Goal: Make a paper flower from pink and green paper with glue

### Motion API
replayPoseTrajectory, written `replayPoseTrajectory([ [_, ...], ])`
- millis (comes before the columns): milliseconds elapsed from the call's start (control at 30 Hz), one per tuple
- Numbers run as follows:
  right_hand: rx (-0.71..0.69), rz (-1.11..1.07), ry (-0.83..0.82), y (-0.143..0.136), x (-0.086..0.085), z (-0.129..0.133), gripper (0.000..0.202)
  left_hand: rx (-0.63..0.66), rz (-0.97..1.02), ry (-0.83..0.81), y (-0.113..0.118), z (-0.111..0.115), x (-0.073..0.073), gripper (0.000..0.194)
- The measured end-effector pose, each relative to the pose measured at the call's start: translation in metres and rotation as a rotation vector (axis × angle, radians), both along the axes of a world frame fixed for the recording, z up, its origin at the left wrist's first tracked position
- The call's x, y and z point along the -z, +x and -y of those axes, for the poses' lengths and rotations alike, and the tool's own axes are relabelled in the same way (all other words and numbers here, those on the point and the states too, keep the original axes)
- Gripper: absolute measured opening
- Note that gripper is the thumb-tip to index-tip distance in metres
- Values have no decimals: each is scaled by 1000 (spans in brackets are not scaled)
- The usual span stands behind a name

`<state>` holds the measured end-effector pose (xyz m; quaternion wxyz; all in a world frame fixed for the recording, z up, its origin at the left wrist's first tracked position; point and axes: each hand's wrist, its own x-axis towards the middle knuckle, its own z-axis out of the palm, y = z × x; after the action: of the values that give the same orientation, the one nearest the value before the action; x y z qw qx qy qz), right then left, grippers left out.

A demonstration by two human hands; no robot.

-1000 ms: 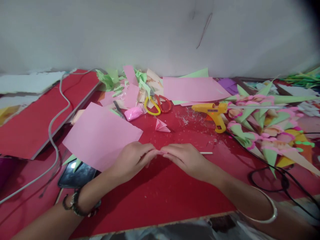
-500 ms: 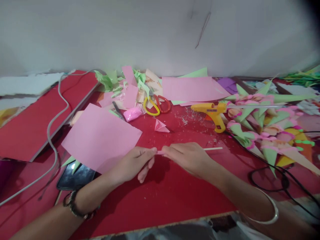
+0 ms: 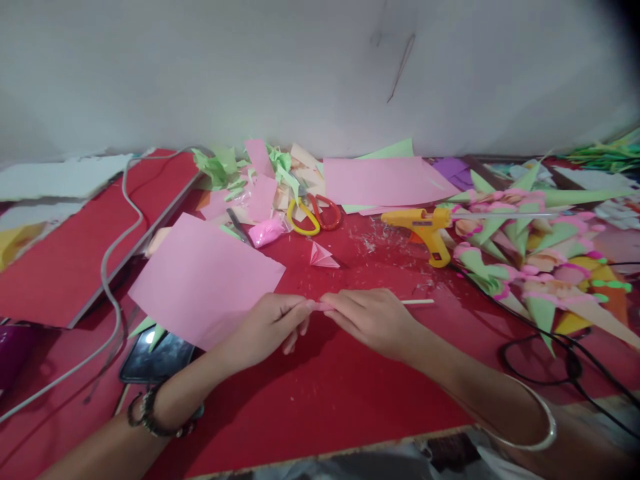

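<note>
My left hand (image 3: 273,325) and my right hand (image 3: 376,321) meet fingertip to fingertip above the red tabletop (image 3: 310,413). Between them shows a bit of pink paper (image 3: 317,306), pinched from both sides. A thin pale stick (image 3: 419,302) pokes out to the right from under my right hand; whether the pink paper is wrapped round it is hidden by the fingers. Just beyond the hands lies a small folded pink paper piece (image 3: 323,256). Partly behind my left forearm is a square pink sheet (image 3: 205,277).
A yellow glue gun (image 3: 425,230) lies at the right, beside green and pink paper flowers (image 3: 525,247) and a black cable (image 3: 525,312). Scissors (image 3: 317,217) and paper scraps (image 3: 260,173) sit at the back. A phone (image 3: 156,357) and grey cable (image 3: 114,307) are at left.
The pale stick's visible end has drawn in slightly toward my right hand. The gap between the fingertips looks a little narrower. The view has shifted slightly.
</note>
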<state>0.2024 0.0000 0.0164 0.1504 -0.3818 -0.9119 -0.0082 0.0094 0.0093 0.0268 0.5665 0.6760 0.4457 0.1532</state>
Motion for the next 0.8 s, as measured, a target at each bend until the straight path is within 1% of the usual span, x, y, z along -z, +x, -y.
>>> replayPoseTrajectory([
  [67,64,-43,-105,-1,0,-1,28,67,-118,237,-2,-3,-2,41],
  [133,119,-75,-174,-1,0,-2,32,112,-237,401,-5,-5,-3,39],
  [233,187,-109,-246,2,-3,-4,38,121,-432,552,-9,-8,-3,36],
  [367,269,-161,-298,7,-7,-9,46,62,-668,712,-15,-13,-6,36],
  [500,375,-234,-326,9,-6,-14,42,-9,-882,808,-23,-19,-6,36],
  [600,518,-284,-290,10,-4,-18,36,12,-971,802,-28,-22,-3,35],
  [667,578,-291,-267,10,-2,-20,32,36,-997,784,-30,-22,-4,34],
  [733,590,-289,-262,11,-1,-21,30,36,-981,775,-31,-22,-10,34],
  [800,588,-290,-261,11,1,-22,30,13,-944,762,-31,-22,-21,34],
])
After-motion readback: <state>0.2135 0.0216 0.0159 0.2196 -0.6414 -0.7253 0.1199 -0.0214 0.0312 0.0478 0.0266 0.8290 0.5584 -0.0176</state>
